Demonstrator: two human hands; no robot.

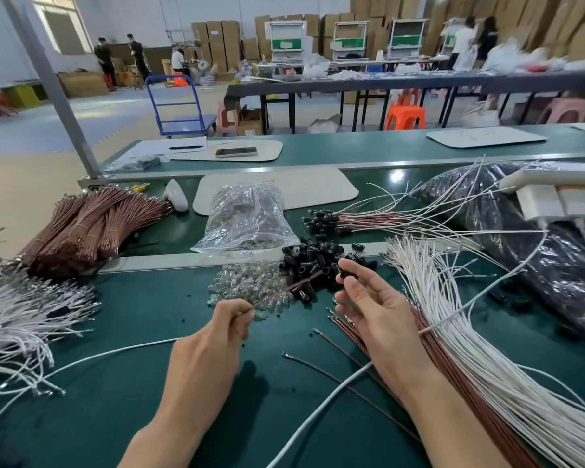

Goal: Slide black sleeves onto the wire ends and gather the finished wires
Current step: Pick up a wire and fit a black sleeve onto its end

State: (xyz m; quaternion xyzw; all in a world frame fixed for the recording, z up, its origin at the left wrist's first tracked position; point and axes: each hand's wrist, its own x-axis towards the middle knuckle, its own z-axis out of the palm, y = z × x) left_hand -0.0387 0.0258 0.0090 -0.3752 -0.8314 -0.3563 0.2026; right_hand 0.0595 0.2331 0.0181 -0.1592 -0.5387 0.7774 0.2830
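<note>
A thin brown wire [284, 292] is pinched in the left hand [217, 336] and pointed up and to the right, at a black sleeve [345, 275] held by the right hand [372, 309] near the wire's tip, over the sleeve pile [309, 260] on the tabletop [149, 298].

table [132, 417]: matt green | sleeves [313, 260]: glossy black plastic | bag [247, 214]: clear crinkled plastic | white wires [453, 315]: smooth sheath
</note>
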